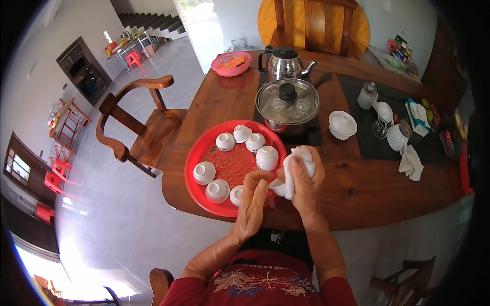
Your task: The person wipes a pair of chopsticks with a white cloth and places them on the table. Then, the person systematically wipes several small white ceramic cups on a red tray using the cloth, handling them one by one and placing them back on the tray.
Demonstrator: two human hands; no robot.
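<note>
My right hand point(308, 186) is closed around a bunched white cloth point(290, 179) and a small white teacup point(277, 187), whose side shows between my hands. Beside that cup is my left hand point(252, 204), with bent fingers and the thumb apart from them; I see nothing gripped in it. Both hands are over the right front rim of a round red tray point(193, 189). Upside down on the tray sit several white cups point(217, 191). One cup point(236, 195) is partly hidden by my left hand.
Behind the tray stand a glass-lidded pot point(287, 104) and a steel kettle point(284, 64). A pink basket point(231, 64) sits at the far left of the wooden table point(326, 196). To the right are a white lidded bowl point(342, 125), a glass pitcher point(380, 128) and a crumpled cloth point(411, 163).
</note>
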